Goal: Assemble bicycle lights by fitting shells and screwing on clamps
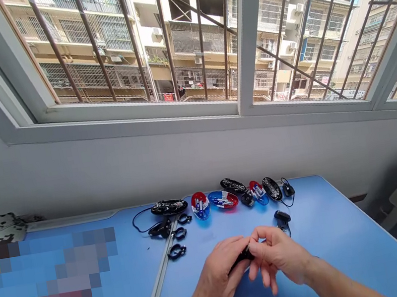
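Holds black part (242, 256) in curled left hand (220, 271) | slants lengthwise up-right | pinches far end with right hand (278, 251)

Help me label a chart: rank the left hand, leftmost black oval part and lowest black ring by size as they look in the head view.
1. Left hand
2. Leftmost black oval part
3. Lowest black ring

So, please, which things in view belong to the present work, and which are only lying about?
Belong to the work:
black piece, in the left grip, with the right grip at its end
probably also the red-and-blue ovals, black ovals, black rings and corded black piece

Seemingly only lying about:
patterned item, far left

The pixelated patch I cannot judge.
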Motion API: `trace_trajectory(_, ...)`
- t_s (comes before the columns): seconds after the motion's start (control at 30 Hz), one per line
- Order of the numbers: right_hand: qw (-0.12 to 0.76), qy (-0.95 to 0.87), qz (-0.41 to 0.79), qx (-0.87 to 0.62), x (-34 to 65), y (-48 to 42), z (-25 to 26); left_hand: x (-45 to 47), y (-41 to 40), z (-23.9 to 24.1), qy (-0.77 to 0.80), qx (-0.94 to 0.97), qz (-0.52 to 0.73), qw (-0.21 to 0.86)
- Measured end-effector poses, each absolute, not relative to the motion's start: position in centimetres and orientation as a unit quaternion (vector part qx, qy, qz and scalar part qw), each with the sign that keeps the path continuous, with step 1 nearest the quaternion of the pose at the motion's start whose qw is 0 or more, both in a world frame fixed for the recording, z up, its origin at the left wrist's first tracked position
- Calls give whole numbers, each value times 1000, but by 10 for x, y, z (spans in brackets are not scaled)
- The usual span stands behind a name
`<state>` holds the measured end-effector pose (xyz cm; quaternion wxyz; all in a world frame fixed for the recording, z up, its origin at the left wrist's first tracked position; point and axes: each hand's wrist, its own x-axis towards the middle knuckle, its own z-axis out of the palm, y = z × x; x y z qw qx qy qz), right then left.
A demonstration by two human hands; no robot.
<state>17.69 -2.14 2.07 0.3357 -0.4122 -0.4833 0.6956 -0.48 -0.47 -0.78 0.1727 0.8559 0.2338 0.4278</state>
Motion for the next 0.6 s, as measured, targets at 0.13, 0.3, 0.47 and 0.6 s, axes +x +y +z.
trace_trajectory(0.13,333,-487,697,-408,176,-22,26,-7,-2,-16,238,852,431,179)
trace_trajectory(0.3,345,-506,679,-404,178,-22,35,-10,-1,-25,279,853,407,172)
trace_trajectory(0.47,379,-520,646,-410,188,-22,49,-13,0,-28,331,857,368,144)
trace_trajectory(0.6,429,-534,597,-418,203,-20,57,-12,-4,-15,385,854,308,169)
